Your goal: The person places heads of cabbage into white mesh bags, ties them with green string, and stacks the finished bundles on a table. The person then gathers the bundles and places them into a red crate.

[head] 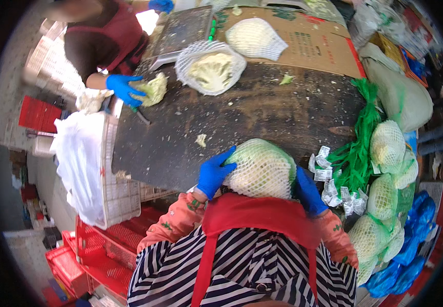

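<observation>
A cauliflower in a white foam net sleeve (pixel 260 170) is at the table's near edge, close against my red apron. Green mesh shows around its top and right side. My left hand (pixel 213 172), in a blue glove, grips its left side with the fingertips over the upper left. On its other side, my right hand (pixel 310 192), also gloved in blue, presses against the green-edged right flank; its fingertips are partly hidden. Just right of that hand lies a bundle of green mesh bags (pixel 359 142) with white printed tags (pixel 323 174).
Two sleeved cauliflowers (pixel 210 71) (pixel 256 38) sit at the far side, one partly on flattened cardboard (pixel 313 46). A co-worker's blue-gloved hand (pixel 125 90) holds a cauliflower piece (pixel 154 90) beside a knife (pixel 142 117). Several netted cauliflowers (pixel 386 147) line the right edge. Red crates (pixel 106 249) stand lower left.
</observation>
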The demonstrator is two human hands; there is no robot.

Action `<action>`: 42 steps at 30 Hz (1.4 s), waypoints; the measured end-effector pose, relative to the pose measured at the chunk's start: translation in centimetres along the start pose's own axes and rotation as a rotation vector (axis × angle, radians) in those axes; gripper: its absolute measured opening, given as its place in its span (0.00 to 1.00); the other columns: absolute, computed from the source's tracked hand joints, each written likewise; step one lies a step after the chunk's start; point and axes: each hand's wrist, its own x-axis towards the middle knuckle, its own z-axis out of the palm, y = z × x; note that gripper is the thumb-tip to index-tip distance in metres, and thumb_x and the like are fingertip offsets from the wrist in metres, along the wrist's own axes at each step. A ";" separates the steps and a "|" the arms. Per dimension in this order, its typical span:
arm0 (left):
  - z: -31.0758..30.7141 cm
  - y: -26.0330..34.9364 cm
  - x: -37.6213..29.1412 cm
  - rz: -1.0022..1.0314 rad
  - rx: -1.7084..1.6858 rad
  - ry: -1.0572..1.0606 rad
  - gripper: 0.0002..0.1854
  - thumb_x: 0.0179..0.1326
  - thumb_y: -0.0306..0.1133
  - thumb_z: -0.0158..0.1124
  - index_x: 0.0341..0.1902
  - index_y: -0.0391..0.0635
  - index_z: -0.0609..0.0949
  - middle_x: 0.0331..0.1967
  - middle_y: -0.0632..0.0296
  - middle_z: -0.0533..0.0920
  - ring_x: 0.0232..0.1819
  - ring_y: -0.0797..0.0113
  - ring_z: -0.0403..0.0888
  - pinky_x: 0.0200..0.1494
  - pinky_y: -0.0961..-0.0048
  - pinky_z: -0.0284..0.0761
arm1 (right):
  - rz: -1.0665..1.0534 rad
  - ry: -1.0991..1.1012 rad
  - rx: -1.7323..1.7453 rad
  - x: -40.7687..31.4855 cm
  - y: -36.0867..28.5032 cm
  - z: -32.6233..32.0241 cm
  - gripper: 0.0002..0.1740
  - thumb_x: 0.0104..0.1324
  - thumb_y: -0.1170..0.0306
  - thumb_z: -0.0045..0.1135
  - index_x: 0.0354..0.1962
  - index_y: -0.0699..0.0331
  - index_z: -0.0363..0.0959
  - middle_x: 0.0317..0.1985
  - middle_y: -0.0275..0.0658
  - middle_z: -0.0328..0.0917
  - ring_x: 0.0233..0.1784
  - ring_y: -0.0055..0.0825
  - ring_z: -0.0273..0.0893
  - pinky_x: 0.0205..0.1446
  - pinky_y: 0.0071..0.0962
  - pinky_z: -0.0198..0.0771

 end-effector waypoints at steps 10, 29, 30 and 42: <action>0.3 0.5 -2.3 0.303 0.093 0.313 0.18 0.53 0.31 0.67 0.50 0.52 0.82 0.28 0.58 0.79 0.28 0.67 0.75 0.34 0.72 0.71 | -0.482 0.370 -0.229 -1.0 2.9 0.0 0.07 0.61 0.76 0.53 0.37 0.67 0.75 0.30 0.30 0.74 0.31 0.15 0.68 0.36 0.17 0.65; -0.5 -2.8 -7.1 0.011 0.425 0.063 0.29 0.53 0.31 0.65 0.61 0.59 0.73 0.29 0.53 0.82 0.23 0.67 0.78 0.30 0.73 0.73 | -0.545 0.443 -0.519 -3.2 5.0 -1.8 0.20 0.52 0.70 0.69 0.41 0.61 0.71 0.24 0.26 0.65 0.27 0.13 0.60 0.29 0.17 0.62; -0.3 -3.9 -7.2 0.005 0.499 0.084 0.30 0.52 0.34 0.66 0.62 0.60 0.71 0.29 0.52 0.82 0.25 0.61 0.78 0.31 0.72 0.74 | -0.471 0.516 -0.754 -3.7 5.5 -2.4 0.18 0.54 0.70 0.66 0.42 0.63 0.72 0.25 0.33 0.71 0.28 0.16 0.67 0.30 0.21 0.64; 0.1 -4.1 -5.0 -0.197 -0.687 -0.119 0.15 0.59 0.28 0.60 0.49 0.39 0.74 0.42 0.60 0.79 0.43 0.69 0.77 0.44 0.73 0.74 | -0.267 0.341 -0.414 -4.6 4.1 -1.3 0.13 0.65 0.63 0.53 0.36 0.65 0.75 0.19 0.36 0.73 0.22 0.20 0.71 0.26 0.23 0.65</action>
